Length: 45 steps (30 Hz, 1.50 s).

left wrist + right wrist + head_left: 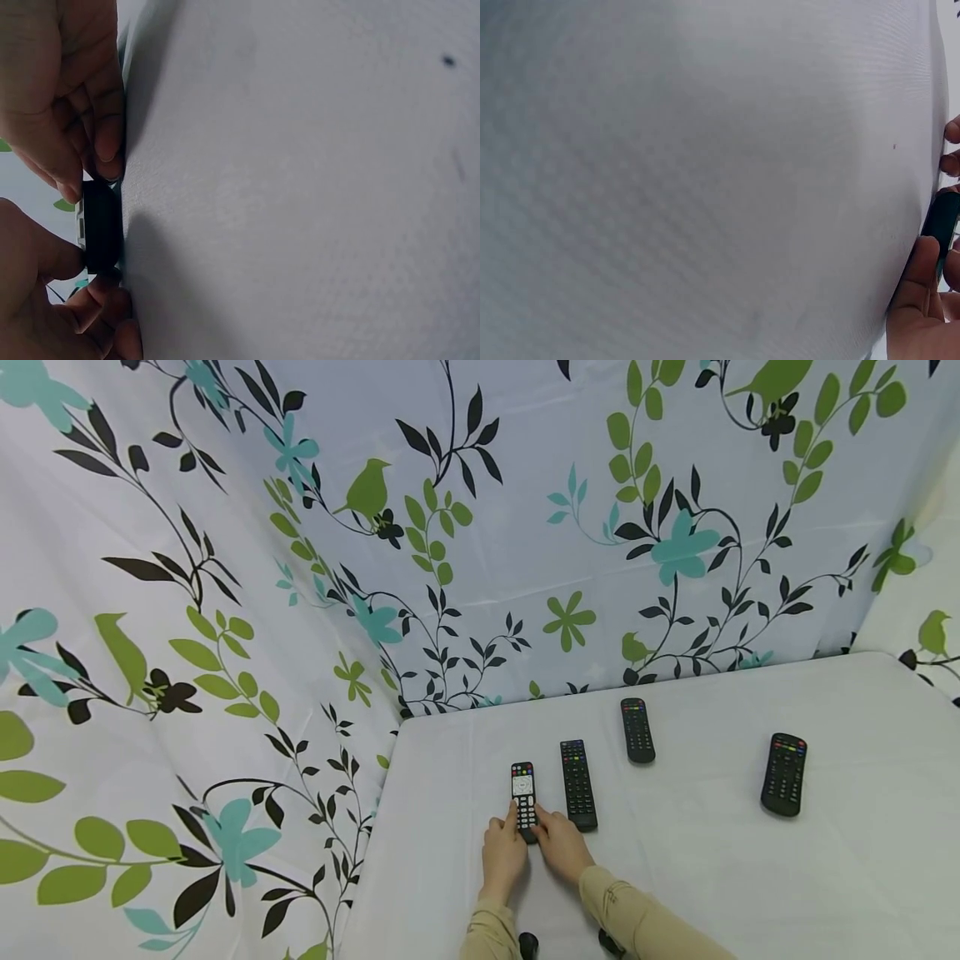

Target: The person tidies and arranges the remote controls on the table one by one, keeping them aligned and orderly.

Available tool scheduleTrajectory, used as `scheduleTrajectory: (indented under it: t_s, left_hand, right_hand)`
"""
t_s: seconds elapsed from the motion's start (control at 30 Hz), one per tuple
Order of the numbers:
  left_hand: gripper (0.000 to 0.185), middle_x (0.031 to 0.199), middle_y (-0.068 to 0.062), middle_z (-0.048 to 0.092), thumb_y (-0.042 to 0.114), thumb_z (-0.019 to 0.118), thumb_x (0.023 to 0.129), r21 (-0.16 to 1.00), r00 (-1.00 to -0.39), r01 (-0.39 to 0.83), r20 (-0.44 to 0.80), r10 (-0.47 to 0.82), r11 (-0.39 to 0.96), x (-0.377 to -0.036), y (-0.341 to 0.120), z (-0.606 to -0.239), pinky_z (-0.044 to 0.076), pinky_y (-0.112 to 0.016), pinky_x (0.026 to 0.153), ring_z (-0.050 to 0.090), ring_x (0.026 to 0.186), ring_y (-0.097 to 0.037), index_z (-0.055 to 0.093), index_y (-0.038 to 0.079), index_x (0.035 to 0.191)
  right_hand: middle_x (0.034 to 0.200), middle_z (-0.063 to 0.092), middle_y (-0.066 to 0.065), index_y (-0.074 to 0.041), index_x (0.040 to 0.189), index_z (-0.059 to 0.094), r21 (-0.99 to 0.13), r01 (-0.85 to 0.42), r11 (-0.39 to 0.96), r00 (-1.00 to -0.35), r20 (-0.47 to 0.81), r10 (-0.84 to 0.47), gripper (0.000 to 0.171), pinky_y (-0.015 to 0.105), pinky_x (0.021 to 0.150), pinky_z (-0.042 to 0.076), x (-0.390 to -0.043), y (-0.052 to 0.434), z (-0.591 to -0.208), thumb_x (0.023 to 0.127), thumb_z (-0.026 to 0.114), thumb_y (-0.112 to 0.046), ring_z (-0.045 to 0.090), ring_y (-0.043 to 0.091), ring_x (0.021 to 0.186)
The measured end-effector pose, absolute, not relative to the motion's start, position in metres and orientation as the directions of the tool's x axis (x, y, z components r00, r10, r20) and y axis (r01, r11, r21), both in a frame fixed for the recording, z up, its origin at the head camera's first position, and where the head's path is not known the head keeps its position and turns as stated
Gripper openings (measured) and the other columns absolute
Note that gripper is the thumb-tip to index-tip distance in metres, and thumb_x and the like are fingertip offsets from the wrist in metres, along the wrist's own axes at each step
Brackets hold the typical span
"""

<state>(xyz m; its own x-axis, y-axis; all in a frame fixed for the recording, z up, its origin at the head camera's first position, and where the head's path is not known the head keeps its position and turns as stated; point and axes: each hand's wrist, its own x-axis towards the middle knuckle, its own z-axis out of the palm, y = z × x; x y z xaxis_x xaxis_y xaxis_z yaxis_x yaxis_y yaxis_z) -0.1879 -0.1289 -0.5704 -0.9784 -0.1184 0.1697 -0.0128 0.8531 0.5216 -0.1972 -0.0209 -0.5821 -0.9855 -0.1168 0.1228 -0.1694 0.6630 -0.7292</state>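
A slim black remote control [524,802] with a pale upper pad, light keys and coloured buttons lies lengthwise on the white-covered table. My left hand [504,856] grips its lower left side, with the thumb on the edge of the top face. From the other side, my right hand [562,845] pinches the lower right edge. In the left wrist view the remote's dark end [103,226] sits low against the cloth between the two hands. The right wrist view catches only part of the remote [940,219] at its right edge, with fingers around it.
Just right of the held remote lies a longer black remote [578,785]. Another black remote [637,731] is farther back, and a wide-ended one [784,774] lies far right. Patterned cloth [495,568] with leaves and birds hangs behind and left of the table [697,860].
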Motion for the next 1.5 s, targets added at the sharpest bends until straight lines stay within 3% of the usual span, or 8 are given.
scheduleTrajectory:
  t_s: [0.23, 0.53, 0.73, 0.93, 1.1, 1.23, 1.37, 1.5]
  left_hand:
    - [0.043, 0.076, -0.010, 0.047, 0.002, 0.049, 0.085, 0.545, -0.975, -0.003, 0.186, -0.125, 0.839, -0.188, -0.128, -0.571, 0.031, -0.029, 0.054, 0.041, 0.064, -0.018, 0.057, 0.007, 0.127]
    - [0.040, 0.079, -0.009, 0.045, 0.004, 0.048, 0.091, 0.577, -0.968, 0.040, 0.225, -0.112, 0.816, -0.190, -0.127, -0.566, 0.033, -0.025, 0.054, 0.039, 0.063, -0.013, 0.052, -0.001, 0.130]
    - [0.039, 0.082, -0.011, 0.048, -0.004, 0.053, 0.085, 0.538, -0.923, 0.148, 0.376, -0.079, 0.830, -0.191, -0.117, -0.555, 0.038, -0.024, 0.058, 0.043, 0.068, -0.012, 0.057, -0.001, 0.124]
    - [0.044, 0.088, -0.014, 0.051, -0.009, 0.055, 0.081, 0.475, -0.880, 0.272, 0.475, 0.016, 0.837, -0.194, -0.099, -0.545, 0.045, -0.033, 0.066, 0.051, 0.076, -0.021, 0.058, 0.003, 0.123]
    - [0.038, 0.091, -0.014, 0.051, -0.005, 0.051, 0.087, 0.494, -0.902, 0.290, 0.428, 0.061, 0.820, -0.193, -0.086, -0.545, 0.048, -0.033, 0.070, 0.055, 0.079, -0.021, 0.055, 0.000, 0.125]
    - [0.036, 0.089, -0.013, 0.053, -0.004, 0.049, 0.089, 0.499, -0.924, 0.284, 0.372, 0.093, 0.819, -0.188, -0.080, -0.549, 0.048, -0.030, 0.065, 0.055, 0.074, -0.020, 0.054, -0.001, 0.124]
    - [0.033, 0.084, -0.013, 0.056, -0.002, 0.049, 0.090, 0.487, -0.937, 0.269, 0.332, 0.108, 0.831, -0.182, -0.074, -0.554, 0.046, -0.028, 0.059, 0.056, 0.067, -0.021, 0.055, -0.002, 0.123]
    - [0.034, 0.086, -0.016, 0.058, 0.000, 0.049, 0.090, 0.486, -0.951, 0.247, 0.290, 0.112, 0.838, -0.180, -0.066, -0.556, 0.048, -0.032, 0.061, 0.059, 0.070, -0.025, 0.053, -0.005, 0.123]
  right_hand:
    - [0.077, 0.059, 0.006, 0.001, 0.126, 0.056, -0.683, -0.168, 0.711, -0.986, 0.129, -0.109, 0.039, 0.024, 0.052, 0.036, -0.195, -0.021, -0.582, 0.090, 0.058, -0.015, 0.041, 0.009, 0.059]
    - [0.077, 0.051, 0.001, 0.000, 0.138, 0.041, -0.665, -0.217, 0.715, -0.976, 0.127, -0.178, 0.052, 0.023, 0.054, 0.037, -0.188, -0.015, -0.572, 0.094, 0.053, -0.024, 0.040, 0.008, 0.060]
    - [0.077, 0.052, -0.004, -0.003, 0.129, 0.052, -0.593, -0.298, 0.748, -0.948, 0.274, -0.161, 0.044, 0.025, 0.059, 0.041, -0.183, -0.004, -0.564, 0.091, 0.057, -0.024, 0.045, 0.008, 0.069]
    - [0.093, 0.058, 0.006, -0.005, 0.123, 0.058, -0.607, -0.275, 0.746, -0.926, 0.376, -0.035, 0.036, 0.034, 0.069, 0.047, -0.193, 0.014, -0.558, 0.090, 0.060, -0.020, 0.053, 0.019, 0.085]
    - [0.106, 0.057, 0.017, -0.002, 0.123, 0.057, -0.675, -0.187, 0.714, -0.944, 0.325, 0.060, 0.036, 0.042, 0.076, 0.048, -0.202, 0.031, -0.560, 0.092, 0.058, -0.018, 0.053, 0.030, 0.093]
    - [0.115, 0.053, 0.021, -0.001, 0.128, 0.053, -0.724, -0.108, 0.681, -0.969, 0.231, 0.091, 0.039, 0.047, 0.082, 0.046, -0.202, 0.039, -0.568, 0.093, 0.053, -0.019, 0.051, 0.034, 0.101]
    - [0.115, 0.051, 0.024, 0.003, 0.129, 0.050, -0.762, -0.076, 0.643, -0.976, 0.190, 0.110, 0.039, 0.048, 0.086, 0.044, -0.201, 0.043, -0.579, 0.094, 0.051, -0.015, 0.051, 0.036, 0.102]
    - [0.108, 0.053, 0.023, 0.006, 0.129, 0.048, -0.786, -0.053, 0.616, -0.981, 0.157, 0.116, 0.038, 0.046, 0.084, 0.045, -0.203, 0.048, -0.581, 0.095, 0.047, -0.012, 0.055, 0.031, 0.094]
